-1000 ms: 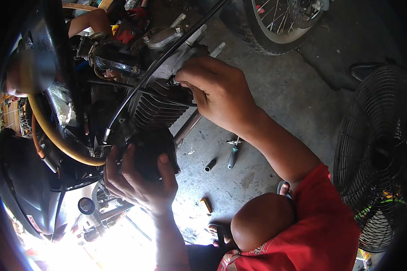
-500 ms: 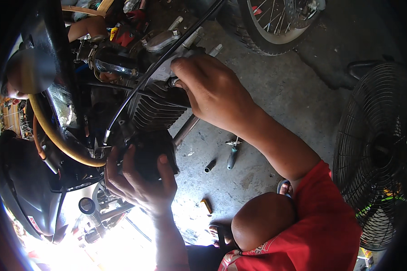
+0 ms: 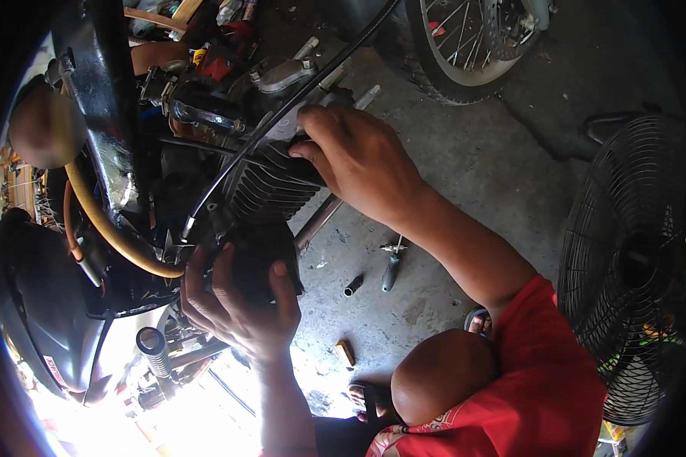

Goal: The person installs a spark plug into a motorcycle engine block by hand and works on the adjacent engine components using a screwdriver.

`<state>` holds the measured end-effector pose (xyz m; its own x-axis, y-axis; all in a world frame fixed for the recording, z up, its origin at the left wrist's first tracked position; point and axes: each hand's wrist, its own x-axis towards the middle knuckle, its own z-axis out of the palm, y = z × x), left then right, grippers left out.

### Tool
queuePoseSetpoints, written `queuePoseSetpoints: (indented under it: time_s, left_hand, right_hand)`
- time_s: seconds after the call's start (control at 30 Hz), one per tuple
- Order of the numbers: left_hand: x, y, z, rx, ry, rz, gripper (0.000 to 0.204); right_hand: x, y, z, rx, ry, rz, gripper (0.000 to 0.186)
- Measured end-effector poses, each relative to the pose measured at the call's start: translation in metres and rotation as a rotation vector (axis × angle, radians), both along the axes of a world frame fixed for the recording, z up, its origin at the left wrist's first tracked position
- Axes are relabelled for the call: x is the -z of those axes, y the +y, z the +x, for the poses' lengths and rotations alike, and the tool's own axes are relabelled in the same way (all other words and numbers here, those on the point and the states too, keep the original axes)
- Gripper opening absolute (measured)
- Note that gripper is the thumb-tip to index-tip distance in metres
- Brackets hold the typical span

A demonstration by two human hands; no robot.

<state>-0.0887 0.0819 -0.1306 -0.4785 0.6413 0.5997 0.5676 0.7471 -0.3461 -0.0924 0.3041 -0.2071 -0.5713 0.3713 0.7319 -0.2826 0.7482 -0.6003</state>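
A motorcycle engine with a finned cylinder (image 3: 270, 190) lies at the left middle. On its upper end rests my right hand (image 3: 362, 156), thumb and fingers curled together at the cylinder head (image 3: 286, 128). Whatever is in that pinch is hidden by the fingers. Below the fins, my left hand (image 3: 244, 308) lies against a black block-shaped engine part (image 3: 263, 255), its fingers spread on one side and the thumb on the other. A black cable (image 3: 232, 164) with a metal end runs across the engine, close above the left fingers.
On the concrete floor lie a green-handled tool (image 3: 390, 273), a dark socket (image 3: 353, 286) and a small yellow box (image 3: 344, 353). A spoked wheel (image 3: 480, 46) stands at the top, a fan (image 3: 625, 259) at the right. A co-worker's arm (image 3: 158, 57) shows at upper left.
The dark cylindrical piece seen at my right fingertips is now out of sight, and those fingers have shifted slightly down. The whole view has moved a little; my left hand stays in place.
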Motion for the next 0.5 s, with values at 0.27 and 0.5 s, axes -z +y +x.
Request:
queuePoseSetpoints:
  time_s: [0.27, 0.5]
  left_hand:
    - [-0.0036, 0.0024, 0.0012, -0.002, 0.005, -0.01, 0.051]
    - [-0.0022, 0.0012, 0.0021, -0.011, -0.006, 0.003, 0.051]
  right_hand:
    - [-0.0007, -0.0003, 0.004, -0.119, 0.072, -0.137, 0.03]
    - [-0.0011, 0.0021, 0.0084, -0.111, 0.015, -0.102, 0.033]
